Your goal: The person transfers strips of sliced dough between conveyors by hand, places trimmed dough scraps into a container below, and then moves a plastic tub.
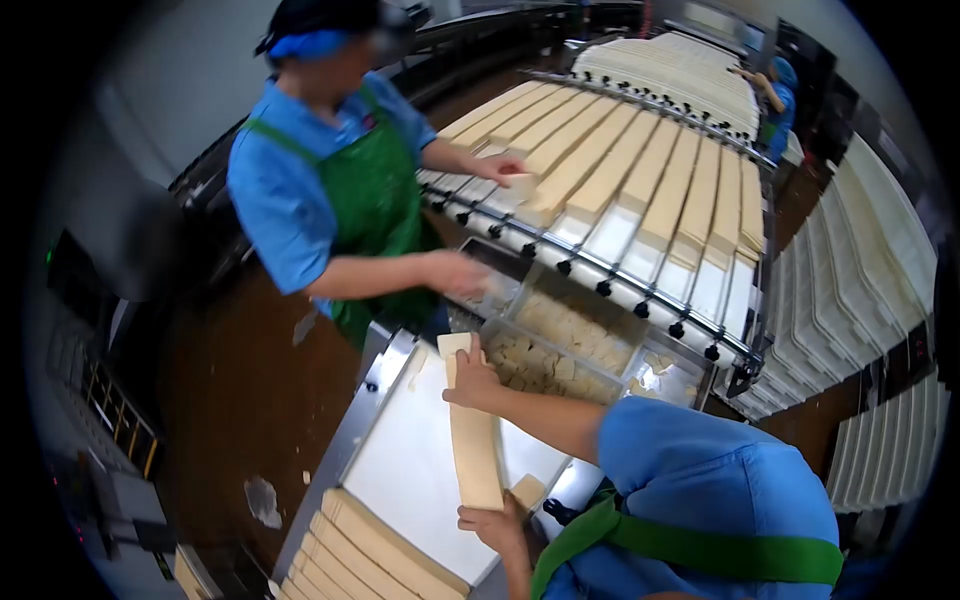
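A long, pale strip that looks like stacked dough sheets (474, 455) lies lengthwise between my two hands, over a white work surface (405, 435). My right hand (472, 378) is closed around it near its far end, thumb and fingers on opposite sides. At the near end, my left hand (497, 524) grips the strip from below and the side; some of its fingers are hidden. A short pale piece (528, 490) sits beside my left hand. Several similar strips (365, 545) lie side by side at the near end of the surface.
A co-worker in a green apron (375, 185) stands opposite, holding a pale piece (518, 187). Long strips (600, 150) cover a conveyor with a black-knobbed rail. Bins of scraps (550, 365) stand below it. Stacked white trays (810, 290) are at right; another person (780, 105) is farther back.
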A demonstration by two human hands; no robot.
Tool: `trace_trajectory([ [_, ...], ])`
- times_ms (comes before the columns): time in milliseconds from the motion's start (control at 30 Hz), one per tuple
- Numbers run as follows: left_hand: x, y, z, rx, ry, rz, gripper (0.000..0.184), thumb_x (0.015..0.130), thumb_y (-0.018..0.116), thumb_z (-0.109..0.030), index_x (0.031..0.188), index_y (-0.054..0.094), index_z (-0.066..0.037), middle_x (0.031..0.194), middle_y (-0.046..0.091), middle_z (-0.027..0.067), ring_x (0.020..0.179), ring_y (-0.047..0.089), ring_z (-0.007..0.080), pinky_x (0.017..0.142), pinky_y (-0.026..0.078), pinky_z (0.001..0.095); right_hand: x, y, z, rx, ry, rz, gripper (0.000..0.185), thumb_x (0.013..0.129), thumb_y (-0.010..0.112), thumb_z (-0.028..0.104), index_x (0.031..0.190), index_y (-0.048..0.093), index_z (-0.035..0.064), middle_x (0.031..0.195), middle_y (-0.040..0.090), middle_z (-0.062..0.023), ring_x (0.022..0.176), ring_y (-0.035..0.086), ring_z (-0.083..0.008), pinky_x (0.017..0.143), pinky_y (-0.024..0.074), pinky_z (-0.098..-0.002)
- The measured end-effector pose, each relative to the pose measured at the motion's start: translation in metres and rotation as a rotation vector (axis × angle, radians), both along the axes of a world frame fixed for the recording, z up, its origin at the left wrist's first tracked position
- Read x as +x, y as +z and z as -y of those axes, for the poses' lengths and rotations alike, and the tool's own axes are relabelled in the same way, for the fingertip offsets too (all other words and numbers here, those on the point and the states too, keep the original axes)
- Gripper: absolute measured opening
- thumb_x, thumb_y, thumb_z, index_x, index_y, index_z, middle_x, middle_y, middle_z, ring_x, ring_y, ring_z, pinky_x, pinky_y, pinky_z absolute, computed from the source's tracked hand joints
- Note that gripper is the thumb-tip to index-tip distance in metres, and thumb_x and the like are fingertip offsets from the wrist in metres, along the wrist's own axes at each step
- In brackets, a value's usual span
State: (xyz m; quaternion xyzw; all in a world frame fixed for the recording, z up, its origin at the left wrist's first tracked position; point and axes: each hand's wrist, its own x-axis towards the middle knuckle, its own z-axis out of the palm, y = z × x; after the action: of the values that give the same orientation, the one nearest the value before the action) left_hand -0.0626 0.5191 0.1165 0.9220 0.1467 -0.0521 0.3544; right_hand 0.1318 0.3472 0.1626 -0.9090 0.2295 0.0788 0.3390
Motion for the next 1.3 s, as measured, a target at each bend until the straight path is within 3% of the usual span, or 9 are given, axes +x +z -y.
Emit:
trace_trajectory([
  [100,0.011,0.002,0.034,-0.039,-0.081,0.236,0.073,0.066,0.078,-0.014,0.12,0.032,0.005,0.116,0.033,0.0267,0.099,0.048,0.0467,0.085,0.045,0.0502,-0.019,-0.005,0.063,0.013,-0.259,0.12,0.094,0.066,0.074,0.036,0.137,0.022,0.0057,0.147,0.012,-0.0265,0.121,0.044,-0.0455,0.095,0.0447,-0.0477],
  [167,0.017,0.014,0.065,-0.065,-0.192,0.283,0.074,0.065,0.075,-0.01,0.123,0.031,0.005,0.12,0.031,0.0276,0.103,0.044,0.0465,0.088,0.043,0.048,-0.055,0.024,0.124,0.196,-0.342,0.143,0.096,0.069,0.072,0.038,0.14,0.019,0.001,0.15,0.002,-0.0306,0.122,0.043,-0.0481,0.095,0.0448,-0.0478],
  [367,0.009,0.057,0.184,-0.14,-0.804,0.587,0.077,0.064,0.074,-0.01,0.131,0.038,-0.001,0.129,0.031,0.0252,0.112,0.042,0.0454,0.094,0.04,0.0473,-0.196,0.052,0.323,-0.008,-0.722,0.446,0.089,0.073,0.07,0.038,0.136,0.021,-0.0011,0.128,0.03,-0.0269,0.108,0.052,-0.0434,0.088,0.0505,-0.0476],
  [567,-0.04,0.046,0.279,-0.266,-1.511,1.088,0.067,0.072,0.068,-0.013,0.135,0.045,-0.012,0.133,0.038,0.0148,0.089,0.061,0.0324,0.067,0.053,0.0409,-0.348,0.052,0.463,0.095,-0.932,0.208,0.085,0.071,0.066,0.046,0.132,0.037,-0.0058,0.124,0.044,-0.0321,0.112,0.053,-0.0409,0.083,0.0524,-0.045],
  [667,-0.059,0.042,0.3,-0.227,-2.03,0.793,0.055,0.078,0.06,-0.006,0.131,0.051,-0.014,0.134,0.04,0.0113,0.071,0.063,0.0273,0.057,0.052,0.0343,-0.377,0.012,0.508,-0.062,-0.746,0.088,0.067,0.077,0.06,0.044,0.124,0.048,-0.0031,0.121,0.052,-0.0278,0.112,0.053,-0.0365,0.091,0.0449,-0.0448],
  [733,-0.066,0.045,0.318,-0.363,-2.021,0.862,0.053,0.08,0.056,-0.007,0.132,0.05,-0.013,0.131,0.042,0.0128,0.074,0.063,0.0234,0.062,0.053,0.0321,-0.376,0.023,0.515,-0.177,-0.576,-0.135,0.062,0.084,0.046,0.05,0.12,0.055,0.0001,0.127,0.051,-0.024,0.119,0.044,-0.0407,0.104,0.0277,-0.0449],
  [967,-0.07,0.033,0.361,-0.455,-2.056,1.038,0.048,0.082,0.054,-0.01,0.13,0.051,-0.012,0.127,0.042,0.0125,0.098,0.061,0.0174,0.081,0.053,0.0279,-0.343,0.04,0.557,-0.218,-0.582,-0.295,0.059,0.088,0.035,0.043,0.12,0.055,-0.0021,0.135,0.047,-0.0252,0.127,0.037,-0.0453,0.108,0.0198,-0.0501],
  [1033,-0.073,0.033,0.368,-0.291,-2.002,1.244,0.047,0.082,0.055,-0.012,0.129,0.053,-0.013,0.123,0.044,0.0114,0.094,0.06,0.0164,0.079,0.053,0.0267,-0.34,0.038,0.562,-0.218,-0.566,-0.29,0.059,0.088,0.035,0.041,0.122,0.052,-0.004,0.137,0.044,-0.0254,0.128,0.036,-0.0449,0.107,0.0205,-0.0508],
  [1300,-0.077,0.038,0.405,-0.642,-2.02,0.855,0.047,0.08,0.056,-0.008,0.126,0.055,-0.008,0.121,0.046,0.0105,0.086,0.064,0.0185,0.075,0.054,0.0281,-0.346,0.0,0.581,-0.7,-0.536,-0.012,0.048,0.087,0.041,0.03,0.122,0.05,-0.0024,0.13,0.047,-0.0228,0.119,0.046,-0.0369,0.101,0.0284,-0.0517],
])
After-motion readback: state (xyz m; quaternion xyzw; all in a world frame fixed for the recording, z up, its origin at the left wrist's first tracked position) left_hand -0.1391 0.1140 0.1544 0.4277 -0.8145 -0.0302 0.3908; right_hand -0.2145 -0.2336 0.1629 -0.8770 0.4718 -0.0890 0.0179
